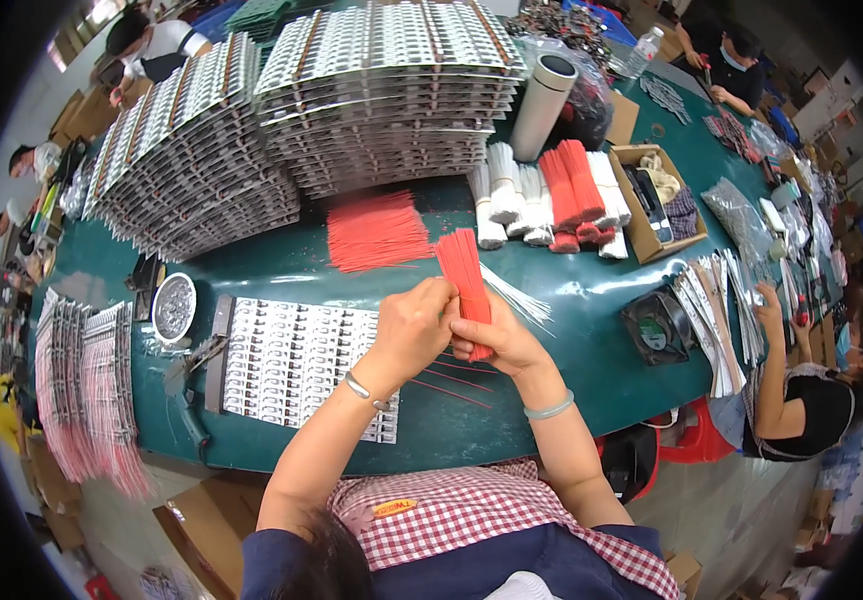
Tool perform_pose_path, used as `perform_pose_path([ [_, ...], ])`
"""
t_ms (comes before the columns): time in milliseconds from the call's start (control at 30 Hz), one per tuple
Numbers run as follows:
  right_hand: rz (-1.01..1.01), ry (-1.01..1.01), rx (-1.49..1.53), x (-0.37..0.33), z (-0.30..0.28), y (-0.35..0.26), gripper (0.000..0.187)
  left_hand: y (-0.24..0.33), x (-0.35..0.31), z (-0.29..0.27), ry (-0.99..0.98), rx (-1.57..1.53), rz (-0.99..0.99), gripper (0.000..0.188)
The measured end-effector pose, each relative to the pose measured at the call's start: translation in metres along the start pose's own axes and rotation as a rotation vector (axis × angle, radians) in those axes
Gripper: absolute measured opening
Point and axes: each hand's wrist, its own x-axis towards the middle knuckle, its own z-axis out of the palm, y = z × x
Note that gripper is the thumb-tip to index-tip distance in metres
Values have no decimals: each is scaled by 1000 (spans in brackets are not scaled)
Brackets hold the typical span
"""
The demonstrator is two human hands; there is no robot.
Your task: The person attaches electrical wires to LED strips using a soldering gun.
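Observation:
A bundle of thin red wires [463, 270] stands tilted between my hands above the table's near middle. My right hand [507, 335] is closed around its lower end, thumb across the front. Against the bundle's left side, my left hand [413, 322] is closed with curled fingers; its fingertips are partly hidden. A few loose red wires [456, 388] lie under my hands, and loose white wires [519, 297] lie just beyond the right one. Left of my forearm is a flat panel of small white circuit boards [296, 355]. A spread of red wires [379, 232] lies farther back.
Tall stacks of board panels [381, 110] fill the far left. Tied wire bundles [576, 190], a steel flask [543, 105] and a cardboard box [686, 230] stand far right. Left are a white bowl [174, 308] and a soldering iron [189, 415]. A co-worker [811, 390] sits at right.

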Motion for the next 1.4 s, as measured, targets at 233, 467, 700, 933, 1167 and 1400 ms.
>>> perform_pose_path([
  [233, 200, -103, -267, 16, 22, 4, 58, -77, -7, -23, 595, -379, -676, 4],
  [467, -367, 77, -1406, 80, -11, -8, 58, -96, -25, -111, 480, -1415, -827, 16],
  [700, -521, -151, -1940, 170, -10, -26, 50, -87, -58, -93, 235, -1981, -958, 21],
  [933, -399, -357, -2052, 208, -24, -31, 57, -92, -68, -94, 127, -2033, -982, 26],
  [1167, -349, -320, -2030, 209, -31, -31, 67, -86, -55, -80, 107, -1825, -972, 15],
  [1400, -392, -281, -1936, 200, -35, -31, 69, -80, -50, -73, 27, -1653, -944, 6],
])
